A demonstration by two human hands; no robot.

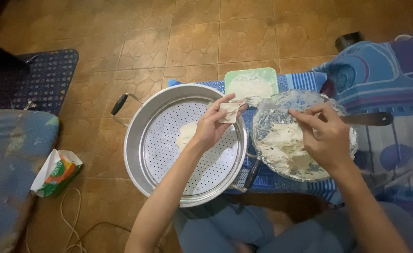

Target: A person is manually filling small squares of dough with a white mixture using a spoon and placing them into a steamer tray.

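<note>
While the left hand [211,129] pinches a pale square wrapper [229,112], the right hand [326,136] grips a spoon [253,100].

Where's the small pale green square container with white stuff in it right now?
In the head view, the pale green square container sits on the blue patterned cloth, behind the round perforated metal tray and the clear glass bowl.

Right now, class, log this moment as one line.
left hand: holds pale square wrapper | right hand: over clear glass bowl of pale filling | round perforated metal tray: below
</note>
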